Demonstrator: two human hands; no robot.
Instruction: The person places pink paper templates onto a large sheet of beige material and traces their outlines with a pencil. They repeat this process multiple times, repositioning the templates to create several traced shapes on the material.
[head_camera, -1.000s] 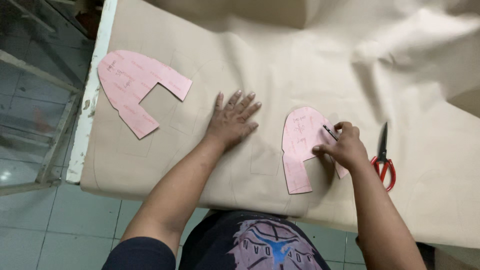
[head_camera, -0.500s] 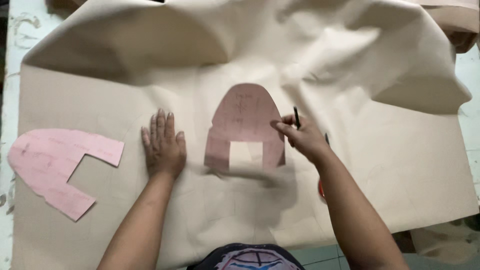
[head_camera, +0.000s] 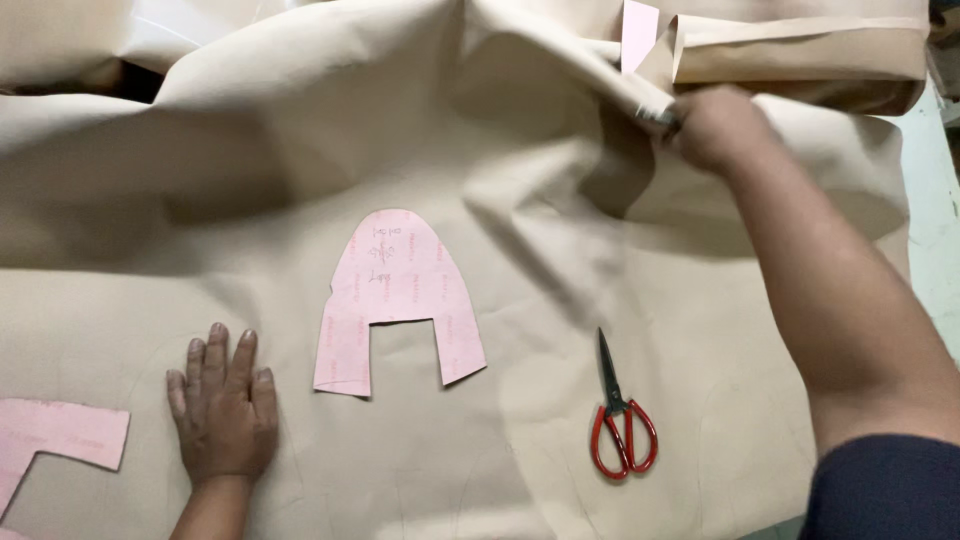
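Left hand (head_camera: 224, 405) flat, palm down, fingers spread on tan sheet (head_camera: 560, 300). Right hand (head_camera: 712, 125) far up, closed on a raised fold of that sheet, arm stretched out. Pink arch-shaped pattern (head_camera: 398, 290) lying between hands, apart from both. Red-handled scissors (head_camera: 620, 420) right of it, blades closed, tips pointing away. Second pink pattern (head_camera: 55, 435) at lower left edge, near left hand.

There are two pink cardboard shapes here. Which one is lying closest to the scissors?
The arch-shaped pink template in the middle of the tan sheet; the other pink piece sits cut off at the left edge, beyond the left hand, far from the scissors.
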